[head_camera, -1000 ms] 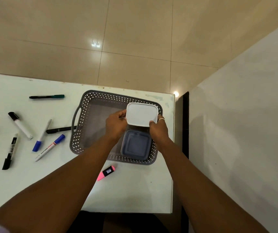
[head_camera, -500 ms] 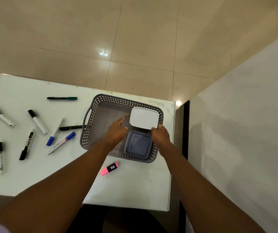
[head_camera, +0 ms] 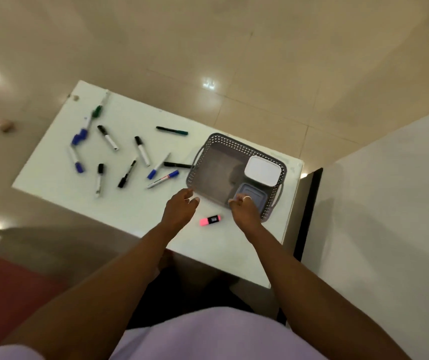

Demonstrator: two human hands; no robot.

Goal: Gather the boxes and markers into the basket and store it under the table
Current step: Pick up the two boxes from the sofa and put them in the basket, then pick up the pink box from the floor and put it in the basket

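Note:
A grey perforated basket [head_camera: 236,146] stands at the right end of the white table [head_camera: 120,211]. Inside it lie a white box [head_camera: 261,170] at the far right and a grey-blue box [head_camera: 256,197] in front of it. My left hand [head_camera: 181,207] hovers just outside the basket's near left corner, empty, fingers loosely apart. Over the basket's near rim my right hand [head_camera: 243,207] partly covers the grey-blue box and holds nothing. A pink highlighter [head_camera: 210,220] lies between my hands. Several markers [head_camera: 142,150] are scattered over the table's left half.
A white wall [head_camera: 389,203] rises right of the table, with a dark gap [head_camera: 308,206] between them. Glossy beige floor tiles surround the table. A small object [head_camera: 4,125] lies on the floor at far left. A red surface [head_camera: 5,294] shows at bottom left.
The white box has been let go and now rests in the basket. Both hands have pulled back toward me, and the view has swung left and up, showing more markers.

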